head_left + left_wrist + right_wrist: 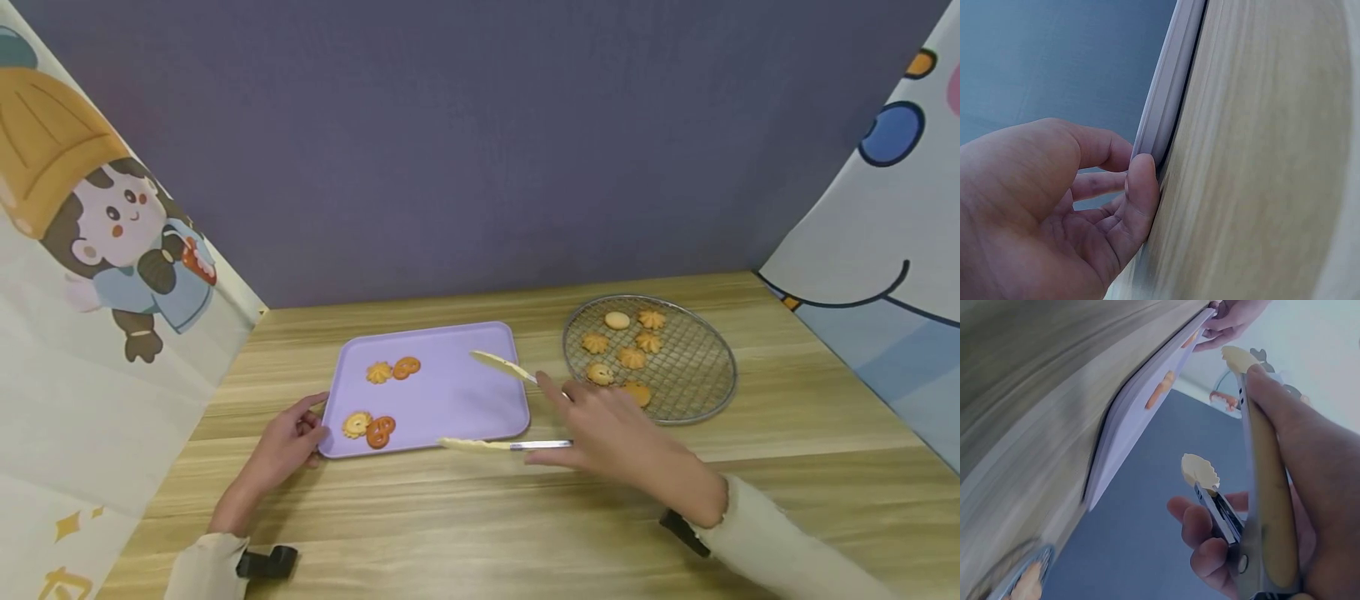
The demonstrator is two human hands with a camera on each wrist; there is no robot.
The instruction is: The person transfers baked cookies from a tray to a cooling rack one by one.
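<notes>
My left hand [281, 442] holds the lavender tray [450, 383] by its near left corner, thumb and fingertips at the rim [1159, 119]. On the tray lie two flower-shaped cookies [379, 372] and two pretzels [381, 432], paired one of each. My right hand [615, 433] grips tongs [1272, 506] with metal arms and pale, scalloped tips. The tongs' arms are spread wide with nothing between the tips. In the head view one tip [495, 364] overlaps the tray's right part, and the other [472, 446] is near its front edge.
A round wire rack [697, 367] holding several cookies [632, 357] stands to the right of the tray, partly behind my right hand. A dark wall [480, 150] rises behind the wood-grain table [450, 525], with printed cartoon panels on both sides.
</notes>
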